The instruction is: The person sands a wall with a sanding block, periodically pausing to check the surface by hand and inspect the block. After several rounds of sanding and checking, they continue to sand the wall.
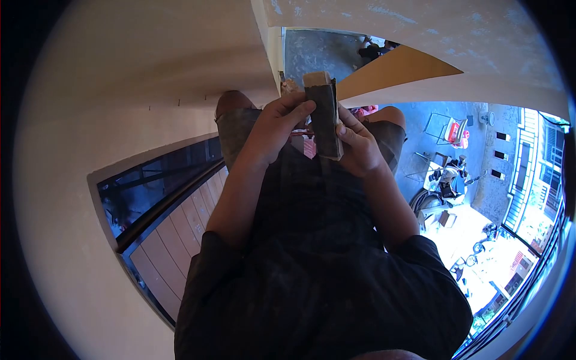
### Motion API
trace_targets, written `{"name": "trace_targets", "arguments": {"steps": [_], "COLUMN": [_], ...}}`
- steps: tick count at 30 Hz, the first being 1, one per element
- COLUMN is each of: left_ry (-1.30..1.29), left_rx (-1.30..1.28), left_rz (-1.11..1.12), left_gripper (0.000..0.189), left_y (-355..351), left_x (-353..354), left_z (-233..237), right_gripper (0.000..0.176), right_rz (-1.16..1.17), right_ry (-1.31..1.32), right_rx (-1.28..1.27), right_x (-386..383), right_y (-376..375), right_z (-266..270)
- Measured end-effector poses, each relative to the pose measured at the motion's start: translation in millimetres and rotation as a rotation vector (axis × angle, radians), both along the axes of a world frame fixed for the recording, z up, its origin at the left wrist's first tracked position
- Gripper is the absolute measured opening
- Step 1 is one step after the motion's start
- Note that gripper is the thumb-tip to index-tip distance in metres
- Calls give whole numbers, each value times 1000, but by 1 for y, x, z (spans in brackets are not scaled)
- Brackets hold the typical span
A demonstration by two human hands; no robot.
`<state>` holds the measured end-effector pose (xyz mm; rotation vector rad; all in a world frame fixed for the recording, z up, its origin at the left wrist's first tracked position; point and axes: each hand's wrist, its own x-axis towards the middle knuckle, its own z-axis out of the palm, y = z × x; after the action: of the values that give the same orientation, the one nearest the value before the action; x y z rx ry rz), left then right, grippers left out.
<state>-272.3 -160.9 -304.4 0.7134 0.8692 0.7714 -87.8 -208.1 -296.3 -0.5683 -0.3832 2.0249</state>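
Observation:
In front of my lap I hold a sanding block (324, 120), a pale block with dark sandpaper wrapped around it. Its pale end shows at the top, and a loose edge of the sheet stands off along the right side. My left hand (281, 125) grips the block's left side, thumb lying on the dark face. On the other side my right hand (359, 143) holds the edge, its thumb against the lower right and its fingers partly hidden behind the block.
A cream wall (90, 90) with several nails rises on the left, above a wooden panelled door (174, 240). At upper right, a tan triangular panel (396, 72) meets another wall. Far below right are a red-and-white chair (455, 132) and a motorcycle (450, 180). Another person (377, 51) is at the top.

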Motion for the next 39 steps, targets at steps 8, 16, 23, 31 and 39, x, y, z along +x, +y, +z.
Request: {"name": "trace_targets", "arguments": {"steps": [8,16,23,31,39], "left_ry": [4,11,3,-16,-10], "left_rx": [-17,-25,-26,-29,-16], "left_rz": [19,36,44,29,40], "left_gripper": [29,30,31,32,31], "left_y": [-2,-3,-4,-4,-5], "left_x": [1,0,1,1,3], "left_z": [5,5,5,4,5], "right_gripper": [53,53,54,55,53], "right_rz": [13,24,14,9,11], "right_ry": [64,54,66,63,59], "right_rx": [-18,-10,0,-13,-20], "right_x": [1,1,0,1,3], "right_y": [-1,-1,-2,-3,-4], "right_z": [-5,-11,-9,-9,-10]}}
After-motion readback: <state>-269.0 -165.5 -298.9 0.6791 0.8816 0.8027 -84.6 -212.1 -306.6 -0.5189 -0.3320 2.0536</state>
